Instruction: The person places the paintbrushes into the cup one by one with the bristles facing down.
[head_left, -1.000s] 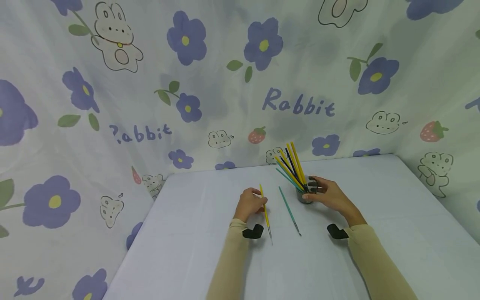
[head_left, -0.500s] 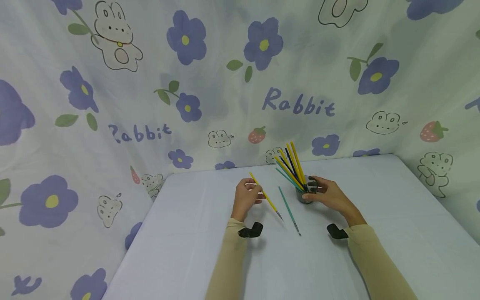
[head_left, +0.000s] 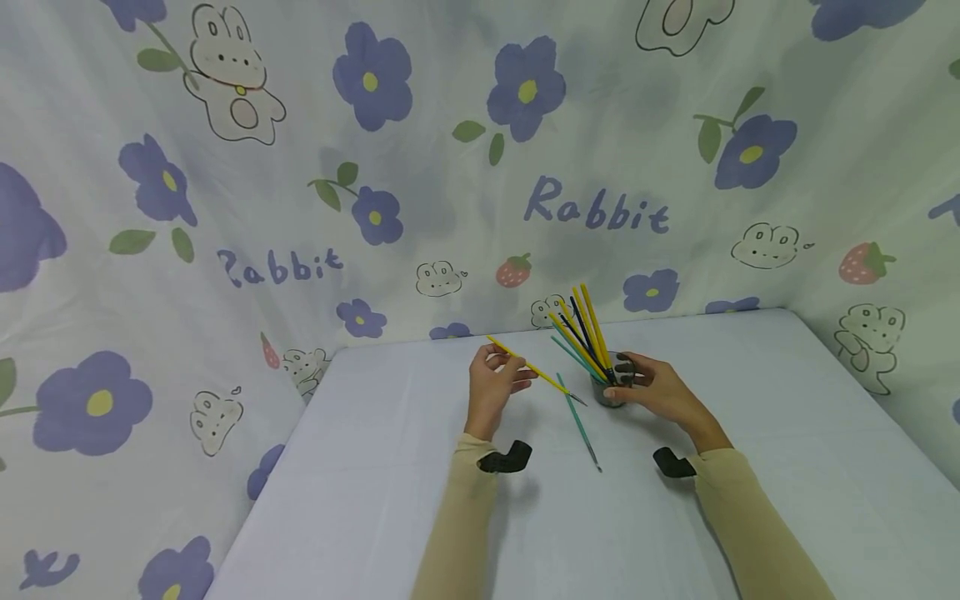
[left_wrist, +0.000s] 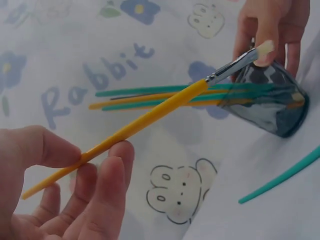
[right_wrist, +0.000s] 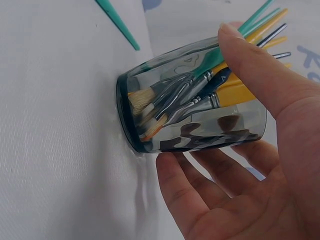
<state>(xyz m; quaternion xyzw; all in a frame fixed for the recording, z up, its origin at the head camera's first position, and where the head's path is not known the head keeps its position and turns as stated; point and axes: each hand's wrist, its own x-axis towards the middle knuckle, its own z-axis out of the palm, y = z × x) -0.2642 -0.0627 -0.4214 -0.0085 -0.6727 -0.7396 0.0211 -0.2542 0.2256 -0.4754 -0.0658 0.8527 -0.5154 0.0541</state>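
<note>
My left hand (head_left: 492, 390) pinches a yellow paintbrush (left_wrist: 150, 117) between thumb and fingers, above the table. Its pale bristles point toward the right, near the cup. With thumb on one side and fingers on the other, my right hand (head_left: 660, 392) holds a dark tinted glass cup (right_wrist: 185, 135), which stands on the table. Several yellow, green and dark blue paintbrushes (head_left: 588, 333) lean leftward out of it, bristles down. A green paintbrush (head_left: 581, 429) lies on the table between the hands, partly crossed by the yellow one in the head view.
A white cloth covers the table (head_left: 360, 500). Behind it hangs a curtain (head_left: 442, 192) printed with flowers, rabbits and strawberries. A black wrist mount (head_left: 506, 457) sits at the left cuff and another black mount (head_left: 674, 463) at the right.
My left hand has lifted the yellow paintbrush and turned it, so its bristle end has swung up and right toward the cup. The right hand and cup have stayed in place.
</note>
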